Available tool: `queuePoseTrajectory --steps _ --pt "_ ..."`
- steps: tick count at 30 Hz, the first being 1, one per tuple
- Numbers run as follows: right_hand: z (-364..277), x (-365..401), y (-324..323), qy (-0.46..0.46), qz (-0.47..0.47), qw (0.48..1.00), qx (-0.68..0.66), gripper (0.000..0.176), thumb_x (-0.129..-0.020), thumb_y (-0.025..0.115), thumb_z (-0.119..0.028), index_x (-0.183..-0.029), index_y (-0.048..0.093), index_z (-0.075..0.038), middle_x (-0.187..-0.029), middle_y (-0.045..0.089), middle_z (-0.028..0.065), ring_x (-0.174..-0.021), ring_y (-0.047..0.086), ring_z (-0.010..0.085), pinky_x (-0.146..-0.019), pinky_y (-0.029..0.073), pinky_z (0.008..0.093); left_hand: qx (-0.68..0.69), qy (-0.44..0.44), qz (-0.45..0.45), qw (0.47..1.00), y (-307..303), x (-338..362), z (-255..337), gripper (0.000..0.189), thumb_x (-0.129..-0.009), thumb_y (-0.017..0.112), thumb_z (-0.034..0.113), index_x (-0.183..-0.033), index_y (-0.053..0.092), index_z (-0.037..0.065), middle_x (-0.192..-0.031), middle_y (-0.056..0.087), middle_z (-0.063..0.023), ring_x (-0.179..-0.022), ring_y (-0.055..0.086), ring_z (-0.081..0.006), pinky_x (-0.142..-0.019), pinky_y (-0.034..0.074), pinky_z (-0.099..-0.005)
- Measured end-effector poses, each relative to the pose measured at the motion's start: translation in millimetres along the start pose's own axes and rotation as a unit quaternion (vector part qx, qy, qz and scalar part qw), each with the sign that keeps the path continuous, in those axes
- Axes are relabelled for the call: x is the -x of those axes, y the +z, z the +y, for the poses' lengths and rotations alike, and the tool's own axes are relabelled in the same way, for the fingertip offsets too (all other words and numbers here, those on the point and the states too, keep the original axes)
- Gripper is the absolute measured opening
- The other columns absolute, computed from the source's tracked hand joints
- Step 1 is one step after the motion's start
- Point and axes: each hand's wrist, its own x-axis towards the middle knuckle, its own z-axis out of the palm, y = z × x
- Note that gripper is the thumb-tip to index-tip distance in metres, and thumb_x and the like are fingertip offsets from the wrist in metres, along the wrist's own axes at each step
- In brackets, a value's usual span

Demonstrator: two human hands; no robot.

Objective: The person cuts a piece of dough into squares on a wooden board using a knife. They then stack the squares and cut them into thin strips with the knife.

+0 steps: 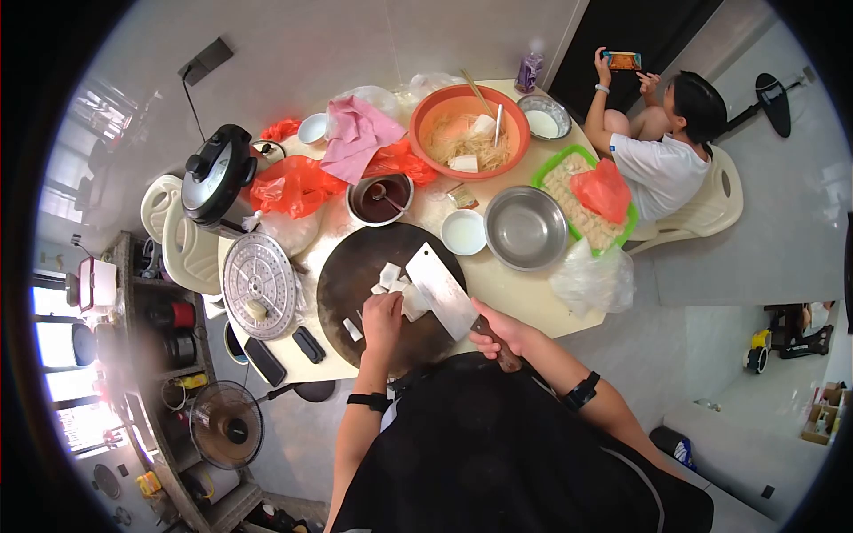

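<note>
My right hand point(499, 333) grips a cleaver point(442, 289) by its brown wooden handle. The broad blade lies over the right part of a round dark chopping board point(342, 284), pointing up and left. Several white blocks point(389, 275) are gathered near the board's middle, and a thin white slice point(353, 330) lies apart at its left. My left hand point(382, 318) is over the board with its fingers drawn together, the tips right at the white blocks; what they pinch, if anything, is hidden.
Beyond the board are a pot of dark sauce point(362, 206), a small white bowl point(464, 233), a steel bowl point(526, 228) and an orange basin point(426, 111) of shreds. A steamer plate point(259, 286) and phone point(264, 361) lie left. A seated person point(662, 164) holds a phone.
</note>
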Motion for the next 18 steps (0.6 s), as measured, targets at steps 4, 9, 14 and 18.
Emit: queuePoseTrajectory --steps 4,9,14,18 --pt "20 -19 18 -0.031 -0.02 0.999 -0.022 0.069 -0.112 0.025 -0.071 -0.085 0.052 -0.014 -0.055 0.035 -0.0055 -0.042 0.035 0.0076 -0.048 0.041 0.0277 0.071 -0.021 -0.032 0.997 -22 12 7 0.016 -0.095 0.07 0.006 -0.109 0.077 0.003 -0.106 0.076 -0.0152 -0.098 0.071 -0.0375 -0.084 0.057 -0.0474" --pt "37 -46 40 -0.002 -0.006 1.0 0.015 0.067 -0.111 0.028 -0.073 -0.084 0.05 -0.015 -0.054 0.038 -0.005 -0.043 0.037 0.0089 -0.048 0.041 0.0286 0.096 -0.072 -0.03 0.992 -59 31 -14 0.013 -0.095 0.075 0.012 -0.104 0.077 0.003 -0.091 0.074 -0.0142 -0.085 0.071 -0.0352 -0.08 0.056 -0.0445" --pt "50 -61 76 -0.027 0.038 0.998 0.038 0.065 -0.11 0.036 -0.071 -0.079 0.049 -0.015 -0.056 0.041 -0.0046 -0.043 0.041 0.0086 -0.046 0.042 0.0293 0.063 -0.057 -0.012 0.996 -83 57 -56 0.026 -0.094 0.074 0.011 -0.119 0.072 0.003 -0.114 0.072 -0.0155 -0.108 0.067 -0.0362 -0.093 0.054 -0.0445" --pt "67 -73 96 -0.035 0.041 0.998 0.036 0.047 -0.112 0.045 -0.062 -0.109 0.054 -0.016 -0.058 0.042 -0.0048 -0.043 0.041 0.0076 -0.045 0.042 0.028 0.003 -0.005 -0.045 0.999 -92 83 -80 0.04 -0.091 0.077 0.016 -0.128 0.068 0.004 -0.138 0.062 -0.0179 -0.129 0.057 -0.0407 -0.106 0.05 -0.0481"
